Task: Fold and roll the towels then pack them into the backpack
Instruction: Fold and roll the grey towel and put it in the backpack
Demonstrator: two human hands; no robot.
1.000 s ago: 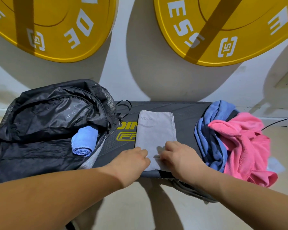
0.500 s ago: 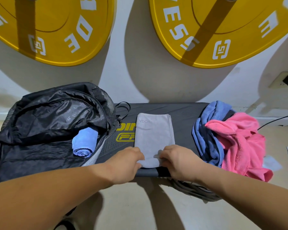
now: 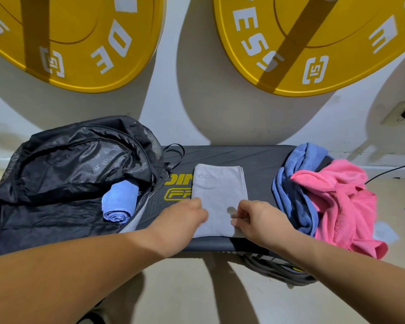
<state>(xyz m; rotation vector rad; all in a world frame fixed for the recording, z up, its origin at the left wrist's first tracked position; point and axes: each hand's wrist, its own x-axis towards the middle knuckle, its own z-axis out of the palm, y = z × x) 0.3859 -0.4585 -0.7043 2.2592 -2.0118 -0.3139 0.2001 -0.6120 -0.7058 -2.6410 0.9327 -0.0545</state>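
Since the grey towel (image 3: 220, 190) is thin, soft and light, limp handling is expected: no shape will be held unaided, so a roll is best started tight at the near short edge and kept pressed. It is laid flat, folded to a narrow oblong, on the black platform (image 3: 262, 160), between the hands. The left hand (image 3: 182, 220) is placed at the near left edge; it is blurred, and whether cloth is pinched cannot be told. The right hand (image 3: 260, 220) is set on the near right part, thumb and forefinger bent together, apparently pinching cloth. A stitched hem and faint print are noted; the platform surface is dimpled. Further off, a rolled blue towel (image 3: 119, 202) is lodged in the mouth of the backpack (image 3: 68, 164), made of thin, crinkled black fabric. At right, a loose blue towel (image 3: 295, 183) and a pink towel (image 3: 341, 199) are heaped, plush-looking. Yellow weight plates (image 3: 313, 43) are seen on the wall behind.
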